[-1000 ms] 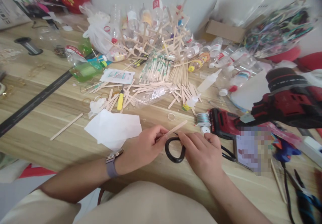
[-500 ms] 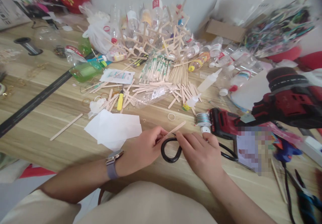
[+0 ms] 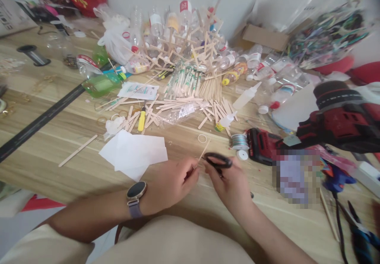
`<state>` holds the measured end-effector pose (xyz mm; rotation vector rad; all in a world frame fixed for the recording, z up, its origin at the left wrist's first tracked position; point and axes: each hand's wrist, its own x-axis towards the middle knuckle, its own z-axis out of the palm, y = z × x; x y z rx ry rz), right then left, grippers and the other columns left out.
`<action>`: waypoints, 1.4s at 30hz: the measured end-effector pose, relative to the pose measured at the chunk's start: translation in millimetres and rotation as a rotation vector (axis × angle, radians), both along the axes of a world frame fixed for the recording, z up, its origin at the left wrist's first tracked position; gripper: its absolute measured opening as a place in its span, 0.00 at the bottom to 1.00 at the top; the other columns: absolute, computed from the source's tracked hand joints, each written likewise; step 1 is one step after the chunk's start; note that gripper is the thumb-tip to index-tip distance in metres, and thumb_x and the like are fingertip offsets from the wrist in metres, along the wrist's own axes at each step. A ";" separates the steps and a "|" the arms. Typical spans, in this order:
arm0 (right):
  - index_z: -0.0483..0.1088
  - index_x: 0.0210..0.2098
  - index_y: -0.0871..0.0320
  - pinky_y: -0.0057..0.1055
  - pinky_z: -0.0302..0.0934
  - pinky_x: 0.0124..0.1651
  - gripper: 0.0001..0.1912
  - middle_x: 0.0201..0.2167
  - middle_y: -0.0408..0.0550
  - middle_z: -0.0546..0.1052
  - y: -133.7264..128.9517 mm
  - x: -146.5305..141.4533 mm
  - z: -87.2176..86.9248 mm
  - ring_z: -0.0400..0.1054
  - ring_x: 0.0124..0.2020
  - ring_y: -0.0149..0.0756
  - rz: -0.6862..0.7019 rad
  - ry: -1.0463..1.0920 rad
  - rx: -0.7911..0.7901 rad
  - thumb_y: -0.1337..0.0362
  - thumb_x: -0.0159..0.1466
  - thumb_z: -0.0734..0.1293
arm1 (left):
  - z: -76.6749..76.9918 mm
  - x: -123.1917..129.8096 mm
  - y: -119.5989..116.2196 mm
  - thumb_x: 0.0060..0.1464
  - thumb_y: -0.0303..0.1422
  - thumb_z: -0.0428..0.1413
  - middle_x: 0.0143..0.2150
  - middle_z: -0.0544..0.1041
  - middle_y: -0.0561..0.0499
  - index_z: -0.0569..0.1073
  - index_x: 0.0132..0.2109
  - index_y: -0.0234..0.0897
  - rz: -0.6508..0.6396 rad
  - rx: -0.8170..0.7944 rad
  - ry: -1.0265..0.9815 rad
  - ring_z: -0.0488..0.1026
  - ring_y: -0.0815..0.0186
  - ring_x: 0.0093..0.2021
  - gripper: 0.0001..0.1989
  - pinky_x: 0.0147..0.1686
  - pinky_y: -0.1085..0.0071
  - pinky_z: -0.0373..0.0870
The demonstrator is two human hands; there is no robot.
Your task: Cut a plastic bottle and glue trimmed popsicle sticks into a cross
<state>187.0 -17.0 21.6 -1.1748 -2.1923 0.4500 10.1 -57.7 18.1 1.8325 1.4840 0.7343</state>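
My left hand (image 3: 178,179), with a watch at its wrist, is closed on a wooden craft stick (image 3: 204,149). The stick stands out from the fingertips, pointing up and to the right, its narrow edge toward me. My right hand (image 3: 233,181) is closed around a pair of scissors with black looped handles (image 3: 218,160). One loop shows above the fingers; the blades are mostly hidden by the hand. Both hands are close together over the wooden table, fingertips almost meeting by the stick. White paper sheets (image 3: 139,153) lie just beyond my left hand.
A yellow-handled screwdriver (image 3: 141,119) lies among loose craft sticks (image 3: 151,117). Plastic bottles (image 3: 185,16) crowd the back. To the right are a thread spool (image 3: 240,141), a red cordless drill (image 3: 335,121) and pliers (image 3: 360,224). A single stick (image 3: 78,150) lies at left.
My right hand has turned the scissors, so a handle loop now sits above the fingers instead of left of them. The stick has rolled edge-on and points more steeply upward.
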 end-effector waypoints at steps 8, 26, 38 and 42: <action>0.65 0.24 0.57 0.26 0.41 0.19 0.21 0.16 0.38 0.67 -4.0 -9.8 13.8 0.49 0.14 0.23 -0.074 0.737 -1.053 0.47 0.58 0.71 | -5.4 -0.6 1.0 0.68 0.36 0.41 0.35 0.79 0.47 0.71 0.49 0.38 -0.115 0.176 0.094 0.75 0.62 0.35 0.16 0.36 0.68 0.67; 0.74 0.40 0.58 0.36 0.51 0.36 0.13 0.25 0.46 0.78 2.9 9.1 -7.9 0.69 0.26 0.33 0.085 -0.203 0.398 0.73 0.67 0.58 | 5.8 3.3 3.3 0.60 0.34 0.52 0.34 0.78 0.53 0.73 0.46 0.40 0.025 -0.128 -0.222 0.72 0.66 0.31 0.10 0.31 0.73 0.64; 0.61 0.23 0.56 0.26 0.40 0.20 0.21 0.14 0.35 0.63 1.1 -9.4 20.1 0.45 0.13 0.23 -0.038 0.699 -1.147 0.48 0.59 0.69 | -13.4 -0.1 -0.4 0.67 0.35 0.44 0.34 0.77 0.51 0.72 0.51 0.39 -0.038 0.214 -0.013 0.72 0.67 0.32 0.14 0.34 0.72 0.64; 0.68 0.28 0.56 0.31 0.50 0.27 0.13 0.20 0.42 0.73 0.4 0.8 5.9 0.62 0.19 0.30 -0.039 0.218 -0.280 0.58 0.67 0.62 | -3.6 2.5 1.0 0.64 0.35 0.48 0.30 0.77 0.54 0.73 0.48 0.38 -0.002 0.015 -0.185 0.72 0.69 0.29 0.12 0.31 0.74 0.65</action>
